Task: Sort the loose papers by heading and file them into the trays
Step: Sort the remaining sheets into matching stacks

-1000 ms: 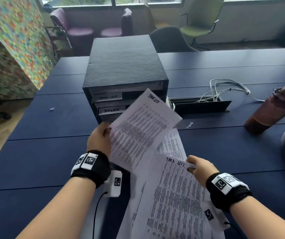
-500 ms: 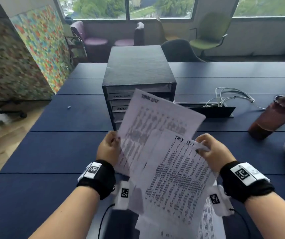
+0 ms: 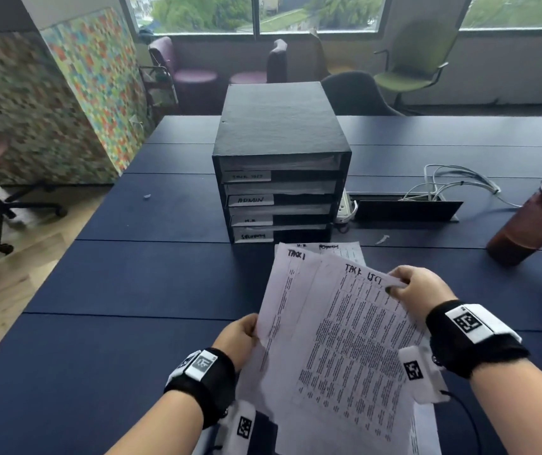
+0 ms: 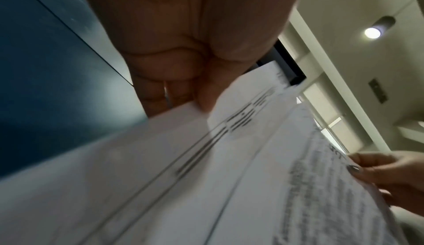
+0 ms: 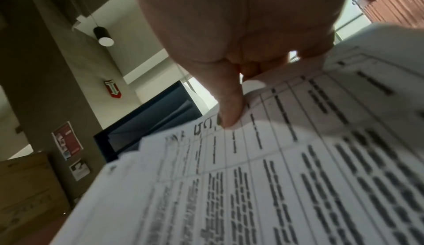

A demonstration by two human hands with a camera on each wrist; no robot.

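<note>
Probably an office: a long blue bench (image 3: 131,274), paper trays (image 3: 282,192), and chairs (image 3: 410,70) by the top windows (image 3: 256,11).

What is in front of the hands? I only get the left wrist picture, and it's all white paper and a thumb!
Observer: A black box of four stacked paper trays stands on the dark blue table, just beyond the white printed sheets.
Operator: Do the trays have names on them?
Observer: Yes, each has a white label. The second one down reads ADMIN.
Operator: What's written on the paper on top?
Observer: The top sheet, pinched at its upper corner by the right hand, has a handwritten heading that seems to read TASK LIST.
</note>
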